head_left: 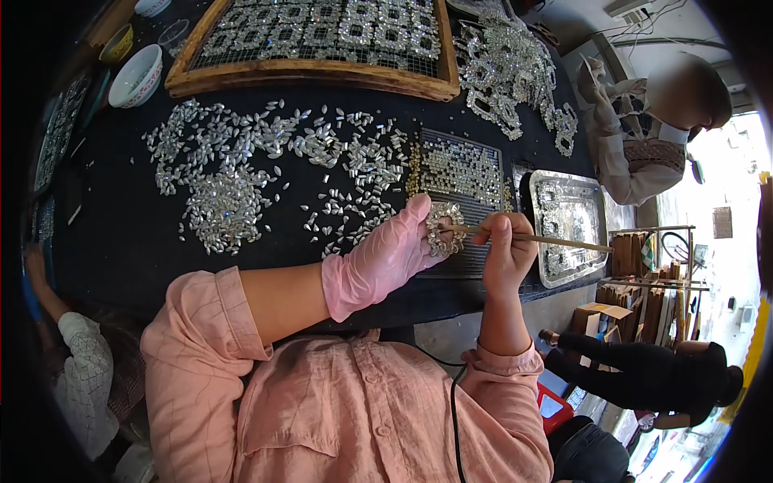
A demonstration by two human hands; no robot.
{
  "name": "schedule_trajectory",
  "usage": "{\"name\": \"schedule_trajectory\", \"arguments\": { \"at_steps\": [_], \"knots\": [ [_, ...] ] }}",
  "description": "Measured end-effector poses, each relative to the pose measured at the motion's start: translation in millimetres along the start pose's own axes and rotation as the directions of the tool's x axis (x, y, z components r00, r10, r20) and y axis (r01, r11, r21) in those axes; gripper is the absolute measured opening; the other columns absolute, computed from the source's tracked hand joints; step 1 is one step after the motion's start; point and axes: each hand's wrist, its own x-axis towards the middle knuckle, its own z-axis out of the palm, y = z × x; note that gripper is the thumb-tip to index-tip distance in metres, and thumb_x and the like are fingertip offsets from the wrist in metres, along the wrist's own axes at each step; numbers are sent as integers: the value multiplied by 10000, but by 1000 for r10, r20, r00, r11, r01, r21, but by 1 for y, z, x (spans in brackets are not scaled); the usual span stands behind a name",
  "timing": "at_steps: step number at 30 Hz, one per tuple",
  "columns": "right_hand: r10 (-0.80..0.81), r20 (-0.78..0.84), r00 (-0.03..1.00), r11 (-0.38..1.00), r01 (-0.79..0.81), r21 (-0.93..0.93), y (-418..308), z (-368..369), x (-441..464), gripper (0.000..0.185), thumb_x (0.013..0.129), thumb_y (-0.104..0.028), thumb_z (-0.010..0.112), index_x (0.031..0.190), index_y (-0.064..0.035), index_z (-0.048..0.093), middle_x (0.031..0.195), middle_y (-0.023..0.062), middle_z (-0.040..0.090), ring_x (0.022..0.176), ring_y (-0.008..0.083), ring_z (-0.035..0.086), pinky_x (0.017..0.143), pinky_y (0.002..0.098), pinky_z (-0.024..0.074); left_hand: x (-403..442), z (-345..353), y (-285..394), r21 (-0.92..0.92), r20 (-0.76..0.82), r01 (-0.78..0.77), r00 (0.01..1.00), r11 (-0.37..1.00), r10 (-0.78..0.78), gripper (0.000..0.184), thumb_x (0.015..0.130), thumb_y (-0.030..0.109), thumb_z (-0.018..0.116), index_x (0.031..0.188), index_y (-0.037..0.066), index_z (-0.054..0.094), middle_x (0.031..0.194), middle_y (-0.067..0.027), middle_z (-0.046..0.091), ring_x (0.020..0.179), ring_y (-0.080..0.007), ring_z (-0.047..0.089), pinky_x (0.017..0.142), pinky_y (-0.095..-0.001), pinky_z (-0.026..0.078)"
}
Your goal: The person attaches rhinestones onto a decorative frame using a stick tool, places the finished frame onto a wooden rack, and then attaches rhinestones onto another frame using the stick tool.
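Observation:
My left hand [385,256], in a pink glove, grips a rhinestone ornament [448,216] shaped like a ring. Bare and pinched closed, my right hand [509,251] holds a thin wooden stick [573,242], whose tip reaches the ornament's middle. Whether a stone is on the tip is too small to tell. Just beyond both hands lies a dark ribbed tray [465,262] with rows of small round stones [460,165]. Loose silvery rhinestones [227,208], many of them pointed ovals, are spread on the black cloth to the left of it.
A wood-framed mesh rack [314,72] of square ornaments stands at the back. Finished-looking rhinestone pieces [507,72] are heaped beside it. A metal tray [602,211] sits at the right, a white bowl [137,76] at the left. Other people [644,137] are at both sides.

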Motion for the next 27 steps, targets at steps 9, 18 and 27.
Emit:
{"name": "schedule_trajectory", "arguments": {
  "at_steps": [9,18,27],
  "knots": [
    [11,-51,999,999,-9,37,6,-1,1,211,883,-168,527,755,0,529,661,50,561,529,82,537,493,181,416,-1,2,1,8,-11,-11,1000,1000,11,500,906,471,343,1232,93,372,1216,-62,453,1128,-184,438,995,-358,323],
    [-57,-32,998,998,58,38,-3,-9,7,211,881,-155,527,732,-7,524,627,42,553,538,87,521,499,196,410,-1,3,0,-15,-8,-18,1000,1000,18,500,913,462,330,1226,75,381,1207,-62,456,1126,-190,440,1001,-358,322],
    [-326,163,931,936,343,-82,7,-4,5,170,841,-95,559,697,-21,505,602,66,553,550,136,469,514,256,370,1,-3,-2,-26,-31,11,999,1000,-12,490,916,465,317,1207,80,405,1173,-53,479,1106,-181,455,987,-348,331]
  ]
}}
